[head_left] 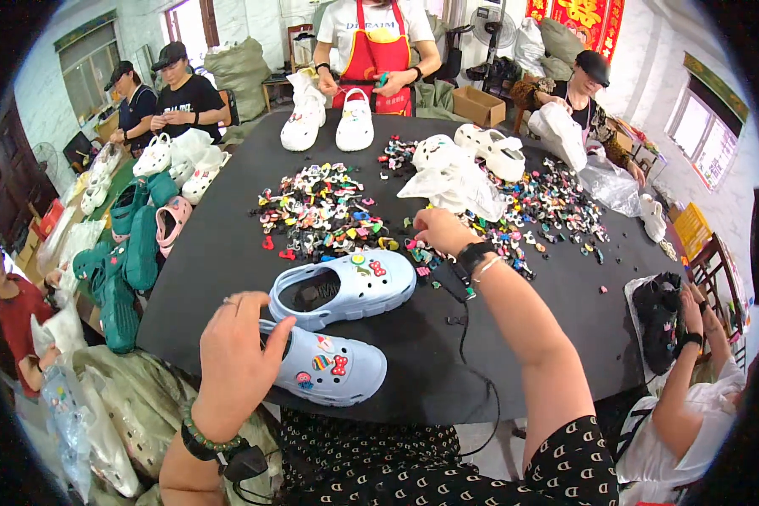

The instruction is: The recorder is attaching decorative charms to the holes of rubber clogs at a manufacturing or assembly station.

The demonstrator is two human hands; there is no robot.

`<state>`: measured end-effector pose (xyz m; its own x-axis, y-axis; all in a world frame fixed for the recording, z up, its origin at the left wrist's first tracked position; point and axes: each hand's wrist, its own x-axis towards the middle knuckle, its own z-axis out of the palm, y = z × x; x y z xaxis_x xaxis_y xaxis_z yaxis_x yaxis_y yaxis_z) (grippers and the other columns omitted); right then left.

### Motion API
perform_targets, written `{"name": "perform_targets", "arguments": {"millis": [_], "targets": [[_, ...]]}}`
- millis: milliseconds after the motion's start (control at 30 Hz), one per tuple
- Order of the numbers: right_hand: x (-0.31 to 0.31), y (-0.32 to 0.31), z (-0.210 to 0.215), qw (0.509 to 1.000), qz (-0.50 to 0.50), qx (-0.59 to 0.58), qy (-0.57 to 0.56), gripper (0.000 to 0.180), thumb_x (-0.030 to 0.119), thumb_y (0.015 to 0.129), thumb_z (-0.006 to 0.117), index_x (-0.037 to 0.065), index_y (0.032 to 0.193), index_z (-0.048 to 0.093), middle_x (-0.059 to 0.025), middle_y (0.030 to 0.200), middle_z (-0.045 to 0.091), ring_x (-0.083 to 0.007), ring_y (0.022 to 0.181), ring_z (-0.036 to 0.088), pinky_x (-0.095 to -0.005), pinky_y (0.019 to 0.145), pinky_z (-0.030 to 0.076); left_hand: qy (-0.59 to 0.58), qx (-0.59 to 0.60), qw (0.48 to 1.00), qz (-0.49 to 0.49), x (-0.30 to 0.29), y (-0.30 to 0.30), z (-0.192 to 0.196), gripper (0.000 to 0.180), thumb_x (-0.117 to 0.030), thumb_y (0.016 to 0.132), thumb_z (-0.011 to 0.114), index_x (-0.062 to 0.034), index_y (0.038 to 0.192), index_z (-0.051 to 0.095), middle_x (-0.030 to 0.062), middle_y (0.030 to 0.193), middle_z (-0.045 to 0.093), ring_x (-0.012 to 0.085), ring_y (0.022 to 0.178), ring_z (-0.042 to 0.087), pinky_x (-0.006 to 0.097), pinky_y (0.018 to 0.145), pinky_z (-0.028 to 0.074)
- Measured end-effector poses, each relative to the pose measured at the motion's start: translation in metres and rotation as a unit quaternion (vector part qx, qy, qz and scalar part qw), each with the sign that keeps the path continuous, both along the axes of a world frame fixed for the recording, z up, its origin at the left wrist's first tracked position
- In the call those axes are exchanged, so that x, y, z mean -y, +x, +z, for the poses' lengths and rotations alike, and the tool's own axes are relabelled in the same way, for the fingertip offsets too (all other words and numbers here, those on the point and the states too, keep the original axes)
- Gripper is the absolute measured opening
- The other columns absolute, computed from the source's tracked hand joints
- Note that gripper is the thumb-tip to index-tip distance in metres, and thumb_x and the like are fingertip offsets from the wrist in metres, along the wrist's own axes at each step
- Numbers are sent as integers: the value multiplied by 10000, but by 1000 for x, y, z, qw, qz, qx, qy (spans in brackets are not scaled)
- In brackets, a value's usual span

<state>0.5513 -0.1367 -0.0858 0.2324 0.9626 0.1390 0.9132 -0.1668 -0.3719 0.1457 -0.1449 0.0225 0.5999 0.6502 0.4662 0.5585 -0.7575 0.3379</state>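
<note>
Two light-blue clogs lie side by side on the black table in front of me. My left hand is closed around the heel end of the near clog, its thumb at the foot opening. That clog bears several shoe charms, among them a red bow and a rainbow balloon. The far clog has a red bow and a green charm on its toe. At the edge of the heaped loose charms, my right hand has its fingers curled together; whatever they pinch is hidden.
White clogs and crumpled plastic bags lie across the table. Green clogs crowd a side table at left. A black cable trails to the near edge. Co-workers surround the tables; one at right handles a black clog.
</note>
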Motion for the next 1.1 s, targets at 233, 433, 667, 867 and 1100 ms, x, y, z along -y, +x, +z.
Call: {"name": "perform_targets", "arguments": {"millis": [233,433,667,867,1100], "targets": [[-54,-3,-36,997,17,75,-16,240,153,748,775,38,934,676,-190,934,667,-361,978,638,-452,849,515,2,69,986,-152,-16,32,-14,315,-99,789,753,-10,1046,595,201,1060,620,373,1002,614,410,868,494],[-63,1,-39,999,25,7,-44,291,152,678,846,25,865,663,-174,891,680,-345,920,659,-423,788,523,-310,101,936,-134,-53,65,-55,346,-227,868,736,35,1076,648,137,983,674,209,846,660,340,715,527],[-48,8,-35,994,-4,88,71,191,180,782,748,20,866,687,-197,818,694,-380,780,671,-439,722,538,-643,127,750,-87,-91,97,-89,318,-317,919,666,-28,787,677,46,648,615,115,594,563,285,555,432],[-4,-50,53,984,79,-137,87,140,118,853,688,2,929,669,-121,816,702,-214,752,673,-335,694,532,-721,224,650,-85,-89,103,-87,245,-256,883,728,-23,841,669,4,733,614,89,577,536,262,524,402],[18,-86,71,964,222,-145,-10,175,81,784,717,18,947,707,-124,872,712,-241,789,683,-344,722,530,-714,166,669,-121,-87,100,-89,220,-184,862,735,-14,937,617,28,805,633,115,644,572,277,582,441]]}}
